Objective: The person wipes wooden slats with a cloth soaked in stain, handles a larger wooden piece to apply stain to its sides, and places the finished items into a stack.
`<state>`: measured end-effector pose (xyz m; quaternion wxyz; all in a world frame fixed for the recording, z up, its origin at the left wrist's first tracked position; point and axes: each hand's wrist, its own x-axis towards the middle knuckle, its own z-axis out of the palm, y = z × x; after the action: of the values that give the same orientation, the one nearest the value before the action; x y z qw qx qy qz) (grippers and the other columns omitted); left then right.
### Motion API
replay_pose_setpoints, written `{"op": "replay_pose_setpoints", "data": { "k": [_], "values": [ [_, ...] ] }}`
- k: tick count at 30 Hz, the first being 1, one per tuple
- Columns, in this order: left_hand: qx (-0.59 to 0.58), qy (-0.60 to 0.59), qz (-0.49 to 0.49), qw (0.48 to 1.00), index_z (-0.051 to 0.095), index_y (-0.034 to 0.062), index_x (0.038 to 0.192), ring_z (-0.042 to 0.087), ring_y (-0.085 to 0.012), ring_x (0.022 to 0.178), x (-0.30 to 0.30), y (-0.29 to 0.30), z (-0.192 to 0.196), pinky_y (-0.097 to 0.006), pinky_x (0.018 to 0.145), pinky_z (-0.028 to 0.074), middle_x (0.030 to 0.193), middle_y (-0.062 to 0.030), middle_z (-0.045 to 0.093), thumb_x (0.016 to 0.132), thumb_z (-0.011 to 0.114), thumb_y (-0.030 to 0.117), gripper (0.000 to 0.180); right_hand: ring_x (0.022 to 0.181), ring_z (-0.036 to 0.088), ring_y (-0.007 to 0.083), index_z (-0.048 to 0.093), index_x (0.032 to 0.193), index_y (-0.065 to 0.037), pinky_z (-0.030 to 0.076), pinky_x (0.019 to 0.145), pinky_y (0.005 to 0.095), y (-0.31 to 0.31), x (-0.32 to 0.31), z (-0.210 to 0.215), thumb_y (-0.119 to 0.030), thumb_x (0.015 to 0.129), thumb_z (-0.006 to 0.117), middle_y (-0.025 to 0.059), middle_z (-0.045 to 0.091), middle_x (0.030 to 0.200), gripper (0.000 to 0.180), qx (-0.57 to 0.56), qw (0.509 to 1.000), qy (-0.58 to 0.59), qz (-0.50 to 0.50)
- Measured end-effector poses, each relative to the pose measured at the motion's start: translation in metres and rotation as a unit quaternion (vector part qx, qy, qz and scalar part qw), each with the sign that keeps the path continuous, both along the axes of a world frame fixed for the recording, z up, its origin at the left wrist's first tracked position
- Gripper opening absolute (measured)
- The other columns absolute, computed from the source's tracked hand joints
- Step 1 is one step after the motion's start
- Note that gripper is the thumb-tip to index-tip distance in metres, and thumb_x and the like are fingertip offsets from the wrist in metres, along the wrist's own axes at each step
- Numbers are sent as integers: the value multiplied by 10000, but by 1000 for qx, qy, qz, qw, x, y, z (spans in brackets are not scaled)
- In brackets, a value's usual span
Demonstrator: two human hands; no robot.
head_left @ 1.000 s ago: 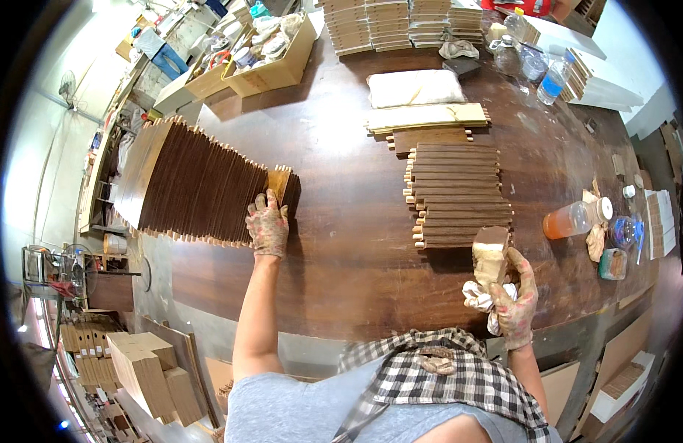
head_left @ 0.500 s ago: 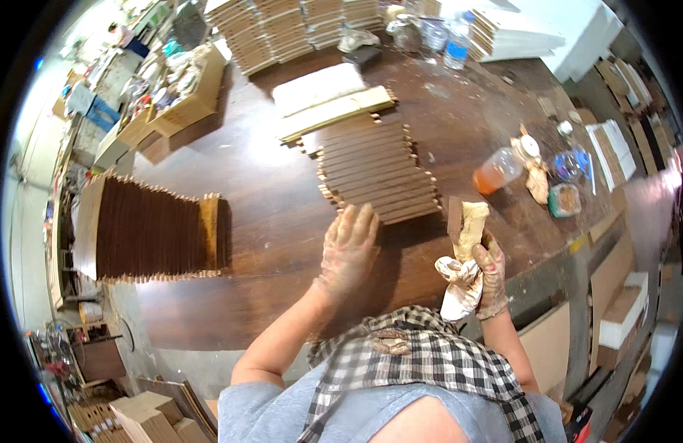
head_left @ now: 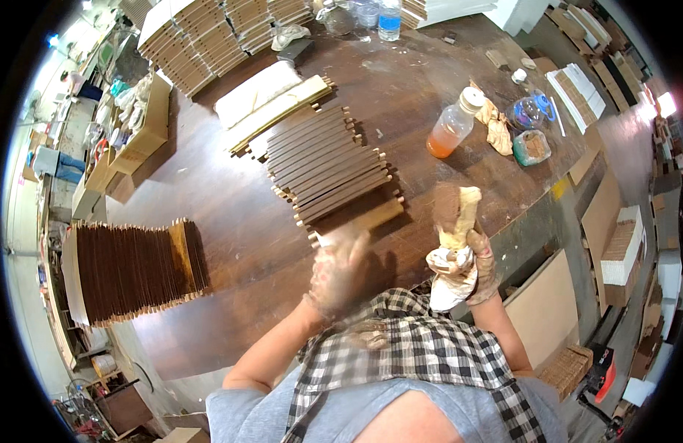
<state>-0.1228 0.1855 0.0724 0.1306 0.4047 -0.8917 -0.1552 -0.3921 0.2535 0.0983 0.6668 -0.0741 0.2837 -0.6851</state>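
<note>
Dark brown wooden slats [head_left: 319, 166] with pale peg ends lie side by side in a row on the brown table. The slat at the near end [head_left: 365, 221] shows a lighter tan face. My left hand [head_left: 330, 277], in a stained glove, is at the left end of that slat; motion blurs its fingers, and I cannot tell whether they grip it. My right hand [head_left: 483, 267], also gloved, is closed around a crumpled white and cream rag [head_left: 453, 273]. A yellowish strip of it sticks up beside a blurred brown piece [head_left: 446, 209].
A stack of dark slats [head_left: 127, 269] stands at the left. Beyond the row lies folded pale cloth [head_left: 256, 96]. Right of it are a bottle with orange liquid [head_left: 452, 125] and a small jar [head_left: 532, 148]. Stacked boards [head_left: 208, 44] and a cardboard box [head_left: 142, 133] stand farther back.
My view has swung, shifting the scene left. My left hand has drawn nearer to me, and the nearest slat now shows a tan face. My right hand still holds the rag.
</note>
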Motion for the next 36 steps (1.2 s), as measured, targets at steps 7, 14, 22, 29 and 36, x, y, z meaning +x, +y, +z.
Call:
{"op": "replay_pose_setpoints", "data": {
  "k": [7, 14, 22, 29, 36],
  "values": [
    [-18, 1, 31, 999, 519, 33, 1404, 509, -388, 1271, -25, -18, -7, -526, 1040, 438, 1409, -185, 524, 805, 756, 191, 663, 879, 739, 350, 512, 1419, -1, 639, 740, 495, 16, -4, -4, -251, 944, 705, 227, 702, 1138, 570, 4, 972, -224, 75],
    [93, 15, 53, 994, 488, 12, 1421, 544, -412, 1188, -26, -39, 6, -493, 993, 485, 1269, -225, 550, 738, 845, 251, 807, 1094, 668, 235, 524, 1410, 35, 564, 940, 367, 14, -7, 30, -71, 915, 677, 172, 659, 1248, 528, 4, 959, 282, -14],
    [-4, 128, 59, 990, 459, 7, 1447, 575, -411, 1090, -8, -4, 41, -481, 912, 525, 1242, -239, 535, 694, 887, 212, 890, 1022, 692, 318, 657, 1260, 12, 541, 907, 390, -18, 18, 76, -141, 806, 779, 194, 695, 1145, 495, -134, 608, 781, 39],
    [-19, 104, 74, 992, 471, 14, 1451, 577, -402, 1106, 10, 1, 47, -482, 945, 505, 1239, -228, 552, 670, 901, 249, 922, 856, 706, 326, 669, 1230, -43, 576, 732, 403, -19, 22, 80, -240, 789, 799, 136, 697, 1045, 501, -184, 516, 834, 66],
    [-11, 130, 67, 989, 474, 18, 1452, 572, -411, 1110, 6, -2, 53, -481, 957, 501, 1239, -222, 548, 663, 908, 265, 934, 859, 701, 337, 665, 1237, -45, 574, 745, 409, -30, 29, 85, -248, 792, 790, 150, 693, 1036, 504, -193, 529, 825, 43]
  ]
}}
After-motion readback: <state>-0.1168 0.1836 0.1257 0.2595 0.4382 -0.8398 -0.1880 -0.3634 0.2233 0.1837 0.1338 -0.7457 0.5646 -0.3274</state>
